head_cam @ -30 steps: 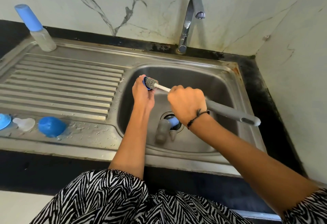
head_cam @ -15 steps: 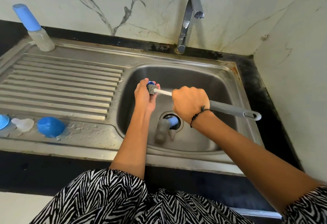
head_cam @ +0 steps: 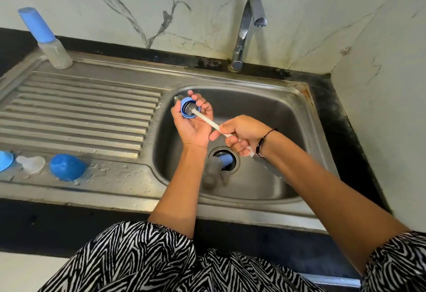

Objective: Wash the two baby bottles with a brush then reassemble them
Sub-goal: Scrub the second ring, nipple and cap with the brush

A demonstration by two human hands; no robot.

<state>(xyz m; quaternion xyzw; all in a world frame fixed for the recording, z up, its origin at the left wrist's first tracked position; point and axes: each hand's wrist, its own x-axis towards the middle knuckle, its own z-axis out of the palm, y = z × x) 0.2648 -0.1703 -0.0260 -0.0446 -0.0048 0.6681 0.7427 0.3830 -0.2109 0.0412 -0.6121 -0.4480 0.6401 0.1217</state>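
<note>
A small blue collar ring — judged light, rigid, slippery when wet — is pinched at its rim by the left hand; the brush is gripped by the right hand.

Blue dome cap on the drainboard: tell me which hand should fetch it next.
Probably the left hand: the blue dome cap lies on its side, though it must first drop the blue ring.

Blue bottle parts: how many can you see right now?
5: cap on the bottle back left, ring in the left hand, dome cap and edge piece on the drainboard, one at the drain. Others may be hidden.
</note>
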